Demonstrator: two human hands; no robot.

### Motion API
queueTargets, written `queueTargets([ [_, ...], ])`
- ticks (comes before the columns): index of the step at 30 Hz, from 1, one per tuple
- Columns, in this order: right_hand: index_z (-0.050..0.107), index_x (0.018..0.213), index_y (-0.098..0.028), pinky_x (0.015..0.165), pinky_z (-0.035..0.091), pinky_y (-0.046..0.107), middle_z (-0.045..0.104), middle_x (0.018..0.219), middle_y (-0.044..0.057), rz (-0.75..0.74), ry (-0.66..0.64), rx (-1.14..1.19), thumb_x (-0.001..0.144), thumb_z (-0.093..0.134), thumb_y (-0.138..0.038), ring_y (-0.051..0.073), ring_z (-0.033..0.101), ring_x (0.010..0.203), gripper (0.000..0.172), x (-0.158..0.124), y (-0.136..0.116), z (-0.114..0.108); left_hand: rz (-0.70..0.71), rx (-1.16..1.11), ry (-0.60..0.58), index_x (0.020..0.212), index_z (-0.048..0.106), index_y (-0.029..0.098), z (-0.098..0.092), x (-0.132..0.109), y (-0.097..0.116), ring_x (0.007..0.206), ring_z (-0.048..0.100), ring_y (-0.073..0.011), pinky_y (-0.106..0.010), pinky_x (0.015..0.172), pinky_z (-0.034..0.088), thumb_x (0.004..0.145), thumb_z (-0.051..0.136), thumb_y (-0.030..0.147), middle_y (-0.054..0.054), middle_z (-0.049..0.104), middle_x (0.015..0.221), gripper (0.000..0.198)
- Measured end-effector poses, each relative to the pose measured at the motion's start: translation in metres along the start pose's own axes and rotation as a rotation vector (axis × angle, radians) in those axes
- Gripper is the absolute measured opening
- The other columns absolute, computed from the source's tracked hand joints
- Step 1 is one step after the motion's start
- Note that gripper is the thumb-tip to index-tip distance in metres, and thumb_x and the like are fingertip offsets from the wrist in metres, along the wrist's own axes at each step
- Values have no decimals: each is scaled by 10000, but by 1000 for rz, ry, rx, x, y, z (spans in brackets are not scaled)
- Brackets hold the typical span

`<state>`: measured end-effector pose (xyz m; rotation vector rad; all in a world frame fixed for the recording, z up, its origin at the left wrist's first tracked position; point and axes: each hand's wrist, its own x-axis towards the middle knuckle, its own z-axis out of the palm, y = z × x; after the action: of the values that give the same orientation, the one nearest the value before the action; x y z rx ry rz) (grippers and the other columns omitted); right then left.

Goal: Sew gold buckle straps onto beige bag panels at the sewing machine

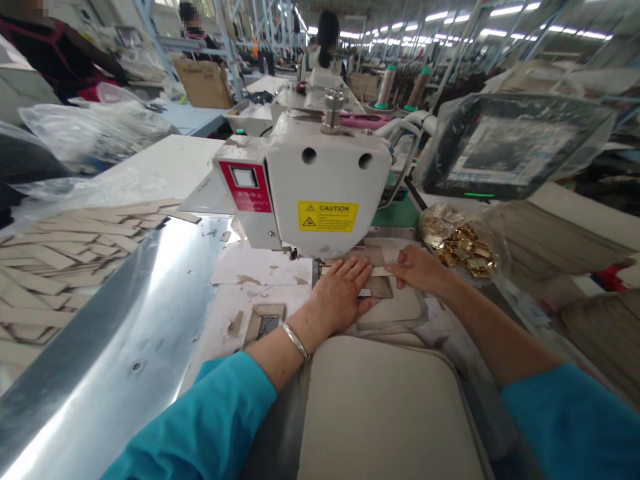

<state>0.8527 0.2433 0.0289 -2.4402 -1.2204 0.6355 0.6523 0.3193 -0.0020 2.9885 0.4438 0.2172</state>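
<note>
My left hand [340,297] lies flat with fingers stretched out, pressing on a beige fabric panel [395,311] below the head of a sewing machine [285,160]. Just right of it, my right hand [419,268] pinches the end of a narrow pale strip [381,271] that runs across the panel toward the machine's clamp. Part of the strip is covered by my left fingers. A stack of rounded beige panels [380,407] lies nearest to me. Beside my left wrist, a small fabric frame [253,328] with a rectangular opening sits on the white work plate.
Many beige strips [75,253] lie spread at the left, beyond a shiny metal plate [125,340]. At the right are a bag of gold metal fittings [465,247], a plastic-wrapped screen [510,147] and more fabric stacks [550,233]. Other people are farther back.
</note>
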Motion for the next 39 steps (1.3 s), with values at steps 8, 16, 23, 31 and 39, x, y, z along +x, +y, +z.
queueTargets([
  [8, 570, 513, -177, 412, 332, 220, 564, 447, 23, 66, -227, 90, 805, 682, -428, 97, 446, 395, 401, 4, -13, -1, 10, -8, 46, 1480, 378, 115, 3, 0, -1, 1453, 303, -257, -432, 1190, 261, 994, 386, 515, -102, 348, 1561, 630],
  [16, 572, 600, -180, 641, 434, 237, 605, 617, 19, -136, 28, -47, 757, 691, -153, 169, 609, 707, 199, -10, -29, -15, 14, 4, 57, 1475, 379, 93, 1, -2, 0, 1447, 316, -257, -426, 1190, 262, 993, 409, 498, -115, 356, 1556, 630],
  [23, 529, 626, -152, 548, 483, 185, 554, 559, -12, 195, -212, 781, 783, 693, -60, 80, 540, 534, 245, -8, -17, -9, 4, -6, 34, 1491, 349, 92, 1, 0, 0, 1455, 300, -256, -426, 1198, 248, 991, 406, 504, -110, 342, 1563, 651],
  [31, 518, 617, -149, 520, 486, 180, 562, 552, -17, 264, -152, 890, 743, 764, -57, 74, 538, 510, 292, -8, -15, -2, 3, -8, 38, 1492, 350, 98, 2, 1, 0, 1454, 301, -256, -427, 1197, 251, 990, 403, 506, -112, 344, 1562, 649],
  [39, 525, 616, -143, 494, 496, 180, 563, 550, -6, 279, -137, 806, 724, 807, -98, 71, 530, 492, 306, -9, -18, -5, 11, 3, 31, 1494, 343, 92, 2, 1, 0, 1454, 300, -260, -424, 1198, 242, 991, 401, 507, -111, 340, 1564, 655],
])
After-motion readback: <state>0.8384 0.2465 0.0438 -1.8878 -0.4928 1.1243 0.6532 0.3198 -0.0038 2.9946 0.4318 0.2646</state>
